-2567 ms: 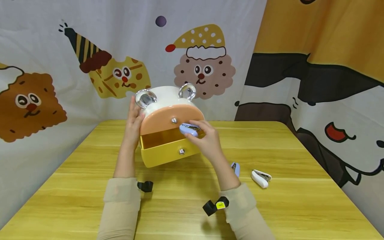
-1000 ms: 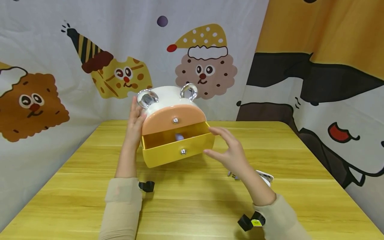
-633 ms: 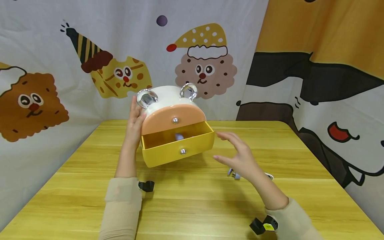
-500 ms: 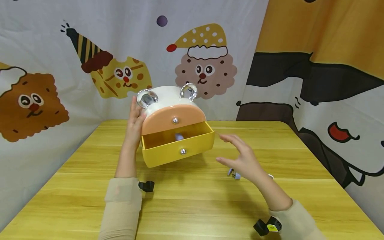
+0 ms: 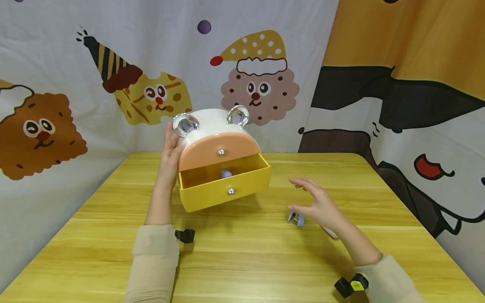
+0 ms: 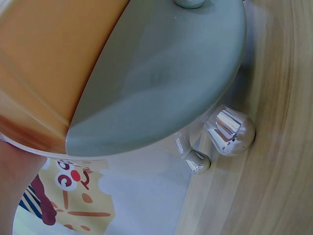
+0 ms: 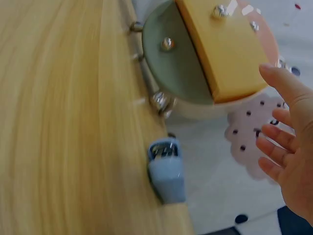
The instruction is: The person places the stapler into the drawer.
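Observation:
A small drawer box has a white top, silver ears, an orange upper drawer and a pulled-out yellow drawer. Inside the yellow drawer a lilac stapler shows partly above the front wall. My left hand rests against the box's left side, its fingers straight. To the right of the box my right hand hovers with spread, slightly bent fingers and holds nothing. Just beneath its thumb another lilac stapler lies on the table. A white stapler is mostly hidden behind the right hand.
The box stands on a wood-grain table. From the wrist views, a grey-green drawer front and silver ball feet appear low on the box. A cartoon-printed curtain hangs behind the table.
My right hand held a lilac stapler over the yellow drawer; that stapler now lies inside it. The hand has since moved right and down toward the staplers on the table. My left hand stays in place.

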Available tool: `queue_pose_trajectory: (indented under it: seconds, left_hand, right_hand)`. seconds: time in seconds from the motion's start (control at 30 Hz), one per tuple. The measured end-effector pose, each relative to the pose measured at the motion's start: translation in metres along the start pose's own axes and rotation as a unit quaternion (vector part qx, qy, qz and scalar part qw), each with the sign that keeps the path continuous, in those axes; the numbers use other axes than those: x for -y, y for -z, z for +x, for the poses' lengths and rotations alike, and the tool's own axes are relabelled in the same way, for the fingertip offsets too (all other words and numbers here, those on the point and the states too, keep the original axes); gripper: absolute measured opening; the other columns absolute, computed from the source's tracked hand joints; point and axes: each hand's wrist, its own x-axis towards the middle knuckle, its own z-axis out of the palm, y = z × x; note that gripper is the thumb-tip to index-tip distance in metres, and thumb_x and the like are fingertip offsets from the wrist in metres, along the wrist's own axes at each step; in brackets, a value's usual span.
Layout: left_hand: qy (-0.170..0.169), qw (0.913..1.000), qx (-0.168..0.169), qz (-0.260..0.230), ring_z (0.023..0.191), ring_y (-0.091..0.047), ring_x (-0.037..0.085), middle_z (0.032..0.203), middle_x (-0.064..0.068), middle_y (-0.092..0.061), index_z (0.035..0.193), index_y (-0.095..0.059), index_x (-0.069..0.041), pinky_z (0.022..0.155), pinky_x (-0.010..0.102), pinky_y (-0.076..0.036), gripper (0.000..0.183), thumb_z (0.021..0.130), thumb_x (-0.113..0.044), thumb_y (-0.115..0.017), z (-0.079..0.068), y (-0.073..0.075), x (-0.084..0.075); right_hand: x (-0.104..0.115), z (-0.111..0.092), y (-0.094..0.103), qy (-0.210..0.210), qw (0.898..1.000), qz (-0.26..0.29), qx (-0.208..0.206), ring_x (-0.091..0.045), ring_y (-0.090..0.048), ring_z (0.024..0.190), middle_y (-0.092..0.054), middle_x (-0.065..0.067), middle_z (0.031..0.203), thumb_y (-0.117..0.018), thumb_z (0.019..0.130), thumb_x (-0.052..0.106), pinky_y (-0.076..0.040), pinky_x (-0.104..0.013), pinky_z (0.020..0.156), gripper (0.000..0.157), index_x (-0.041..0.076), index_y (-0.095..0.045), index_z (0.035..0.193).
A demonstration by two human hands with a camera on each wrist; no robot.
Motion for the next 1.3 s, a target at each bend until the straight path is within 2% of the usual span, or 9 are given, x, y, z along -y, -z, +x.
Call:
queue_pose_trajectory:
  seconds: [0.13,0.3,0.57,0.73,0.93,1.3]
  left_hand:
    - [0.001,1.0000,0.001,-0.004,0.137,-0.028,0.026,0.153,0.013,-0.026,0.155,-0.008,-0.028,0.111,0.039,-0.024,0.066,0.100,-0.011,-0.040,0.000,0.000,-0.001]
    - [0.002,1.0000,0.002,-0.003,0.137,-0.028,0.025,0.153,0.012,-0.026,0.155,-0.008,-0.030,0.112,0.038,-0.023,0.067,0.100,-0.011,-0.041,0.000,0.000,-0.001]
    - [-0.010,0.9999,0.004,-0.007,0.137,-0.029,0.026,0.152,0.015,-0.028,0.156,-0.005,-0.021,0.111,0.038,-0.024,0.068,0.099,-0.009,-0.041,0.001,-0.001,-0.001]
    - [-0.009,0.9999,0.005,-0.011,0.137,-0.029,0.026,0.152,0.015,-0.028,0.155,-0.006,-0.024,0.111,0.038,-0.024,0.067,0.100,-0.009,-0.040,0.000,0.000,-0.001]
    - [-0.011,0.9999,0.003,-0.008,0.137,-0.029,0.026,0.152,0.015,-0.029,0.156,-0.006,-0.021,0.111,0.038,-0.024,0.067,0.099,-0.010,-0.041,0.001,0.000,0.000]
    - [-0.004,0.9999,0.003,-0.009,0.138,-0.028,0.025,0.153,0.013,-0.027,0.155,-0.008,-0.028,0.112,0.037,-0.023,0.067,0.099,-0.011,-0.042,-0.001,0.000,-0.002]
  right_hand:
    - [-0.016,-0.002,0.002,0.003,0.999,-0.013,0.037,-0.025,-0.050,0.111,-0.053,-0.005,0.129,-0.083,0.075,0.024,-0.040,-0.050,0.093,0.070,0.011,-0.052,0.136]
    - [-0.031,-0.005,0.004,-0.032,0.995,0.004,0.091,-0.027,-0.048,0.114,-0.052,-0.003,0.130,-0.083,0.074,0.029,-0.038,-0.056,0.096,0.074,0.012,-0.050,0.138]
    - [-0.047,-0.008,0.006,-0.052,0.990,-0.006,0.133,-0.030,-0.049,0.116,-0.053,-0.012,0.132,-0.083,0.074,0.028,-0.037,-0.052,0.099,0.076,0.006,-0.048,0.139]
    - [-0.055,-0.011,0.006,-0.074,0.984,-0.007,0.162,-0.031,-0.048,0.116,-0.053,-0.016,0.131,-0.082,0.075,0.031,-0.036,-0.056,0.098,0.077,0.003,-0.048,0.138]
    - [-0.059,-0.013,0.005,-0.081,0.979,-0.009,0.184,-0.032,-0.049,0.114,-0.054,-0.015,0.129,-0.083,0.074,0.034,-0.037,-0.057,0.098,0.080,0.001,-0.048,0.138]
    - [-0.064,-0.015,0.001,-0.088,0.976,-0.011,0.201,-0.032,-0.050,0.117,-0.054,-0.015,0.130,-0.083,0.073,0.033,-0.039,-0.052,0.098,0.078,-0.001,-0.050,0.136]
